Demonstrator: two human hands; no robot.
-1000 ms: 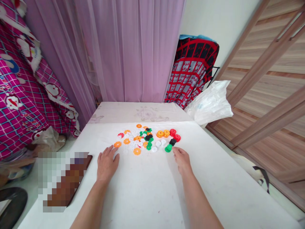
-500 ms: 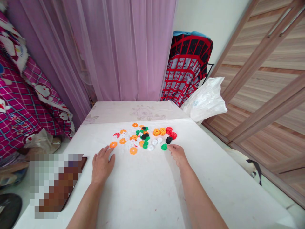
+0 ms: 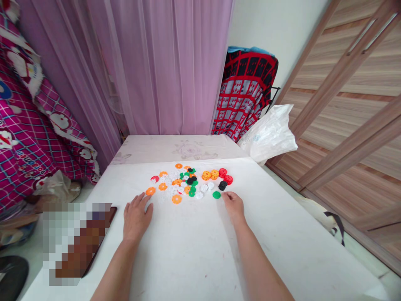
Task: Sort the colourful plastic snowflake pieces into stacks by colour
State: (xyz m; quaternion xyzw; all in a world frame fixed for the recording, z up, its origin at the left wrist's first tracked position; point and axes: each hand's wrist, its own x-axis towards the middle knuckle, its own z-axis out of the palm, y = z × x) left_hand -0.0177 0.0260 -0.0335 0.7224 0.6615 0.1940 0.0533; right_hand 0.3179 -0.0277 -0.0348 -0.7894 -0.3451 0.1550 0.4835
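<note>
Small notched plastic discs, like snowflake building discs, lie on the white-covered table [image 3: 188, 242]. My left hand [image 3: 138, 215] rests with its fingers spread, the tips at an orange disc [image 3: 151, 191]. At the right, my right hand [image 3: 233, 204] is curled with thumb and forefinger pinched at the edge of a green disc [image 3: 216, 195]. Just beyond it are a black stack [image 3: 222, 185], red discs [image 3: 222, 172], orange stacks [image 3: 206, 175] and white discs [image 3: 204, 188]. A loose mixed heap [image 3: 177, 182] of white, orange, green and black discs spreads between my hands.
A blurred-out dark flat object [image 3: 84, 246] lies at the table's left edge. By the far right corner is a white plastic bag [image 3: 269, 133]. Purple curtains [image 3: 163, 67] hang behind the table, and a wooden wardrobe [image 3: 344, 125] stands at the right.
The view has shifted slightly. Both hands stay in nearly the same places, and the discs lie as before.
</note>
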